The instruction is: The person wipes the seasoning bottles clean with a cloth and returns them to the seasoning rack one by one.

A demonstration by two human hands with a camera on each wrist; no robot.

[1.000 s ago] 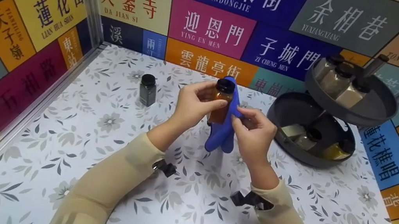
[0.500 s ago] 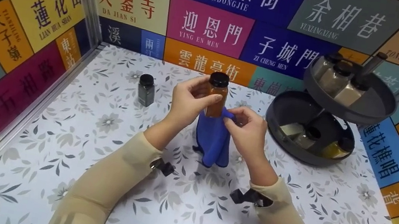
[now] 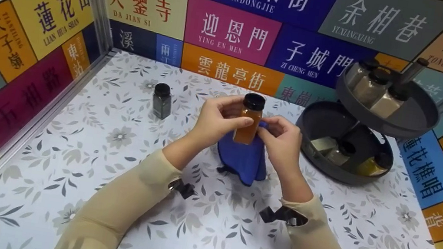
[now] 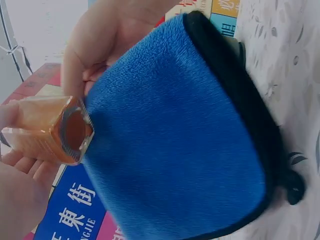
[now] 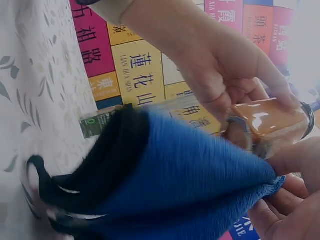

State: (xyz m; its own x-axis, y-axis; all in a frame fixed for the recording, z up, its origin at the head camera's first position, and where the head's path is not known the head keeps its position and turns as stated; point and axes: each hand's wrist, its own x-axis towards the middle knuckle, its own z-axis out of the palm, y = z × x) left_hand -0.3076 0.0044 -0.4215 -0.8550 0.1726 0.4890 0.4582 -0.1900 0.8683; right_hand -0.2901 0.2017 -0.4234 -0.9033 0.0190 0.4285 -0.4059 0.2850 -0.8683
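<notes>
My left hand (image 3: 217,118) grips a square glass jar (image 3: 245,136) with a black cap, holding orange-brown powder, upright above the table. In the left wrist view, the base of the jar (image 4: 42,125) faces the camera. My right hand (image 3: 284,142) pinches a blue cloth (image 3: 242,162) by its upper part, right beside the jar. The cloth hangs down behind and below the jar. Its fuzzy face and dark edging, with a small loop at a corner, show in the left wrist view. Some right fingertips are hidden behind the cloth.
A jar with dark contents and a black cap (image 3: 162,102) stands at the left on the floral-patterned table (image 3: 170,231). At the right stands a two-tier dark rack (image 3: 415,136), several jars on its tiers. Panels with street names (image 3: 231,29) wall the back and sides.
The jar rose to the left, clear of the cloth, then came down to the right in front of it. The cloth slipped from beside the jar to hanging below, still pinched by my right hand.
</notes>
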